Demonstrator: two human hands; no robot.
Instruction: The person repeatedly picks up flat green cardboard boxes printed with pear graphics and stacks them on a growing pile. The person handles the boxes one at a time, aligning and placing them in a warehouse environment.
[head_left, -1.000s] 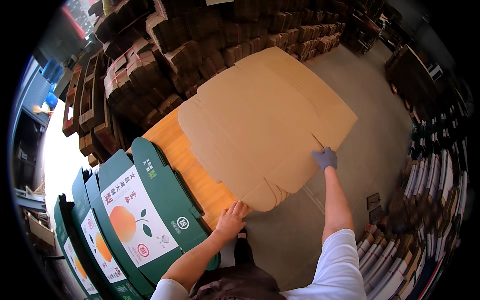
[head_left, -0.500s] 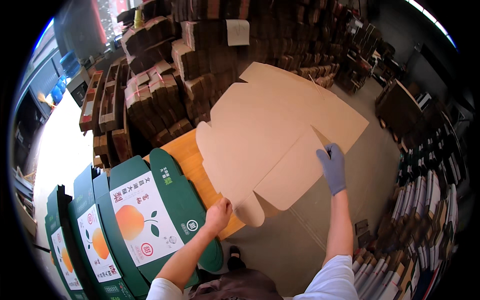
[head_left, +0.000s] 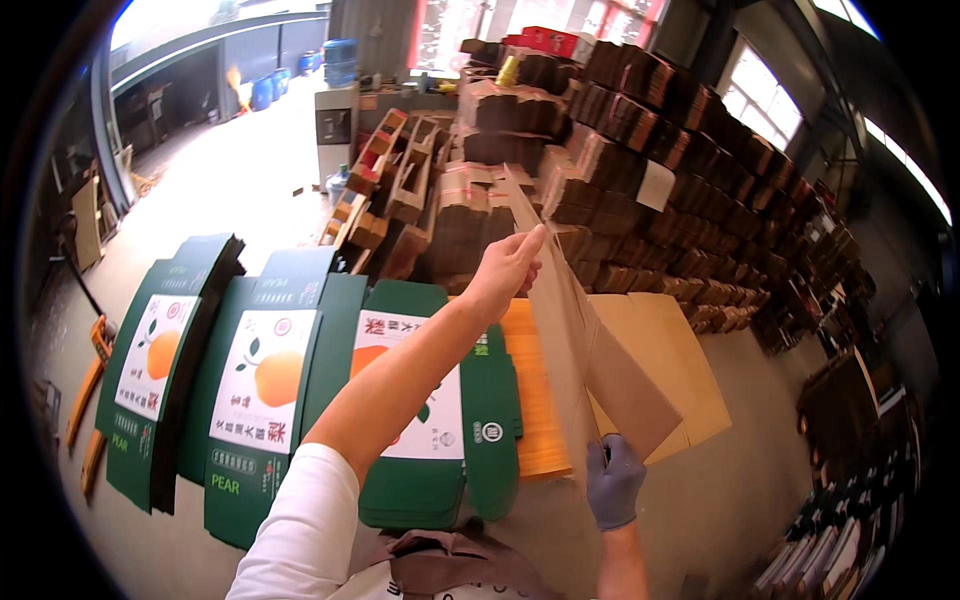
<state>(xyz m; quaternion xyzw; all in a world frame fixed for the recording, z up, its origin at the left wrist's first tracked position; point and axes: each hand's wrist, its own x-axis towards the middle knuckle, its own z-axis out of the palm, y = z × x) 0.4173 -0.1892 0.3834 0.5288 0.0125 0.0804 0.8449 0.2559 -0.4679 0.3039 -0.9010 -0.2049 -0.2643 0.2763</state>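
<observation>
At the far left of the floor (head_left: 200, 180), two stacks of green printed carton blanks (head_left: 250, 390) lie flat, each showing an orange fruit picture, and a third green stack (head_left: 440, 440) lies beside them, partly hidden by the person's left forearm. Behind these, along the floor's far edge, rise bundles of folded brown cartons (head_left: 640, 130); the view has tilted up since half a second ago, so much more of that wall of bundles and the bright doorway now show.

The left hand (head_left: 505, 275) is bare, raised to about mid-height of the picture, and its fingers are closed in a pinch on the upper edge of the brown cardboard sheet (head_left: 570, 330). Half a second ago this hand was low, at the sheet's near edge, and the sheet lay almost flat over the pile; now the sheet stands nearly on edge, seen side-on as a thin tall panel with one flap hanging to the right.

Just right of the green stacks, an orange-toned pile of flat blanks (head_left: 530, 400) lies on the floor, with a plain brown sheet (head_left: 680, 360) on it.

The right hand (head_left: 612, 485), in a blue-grey glove, is curled around the standing sheet's lower edge; it seems to grip it, though the fingertips are hidden behind the board. Earlier it was farther out on the sheet's right side.
</observation>
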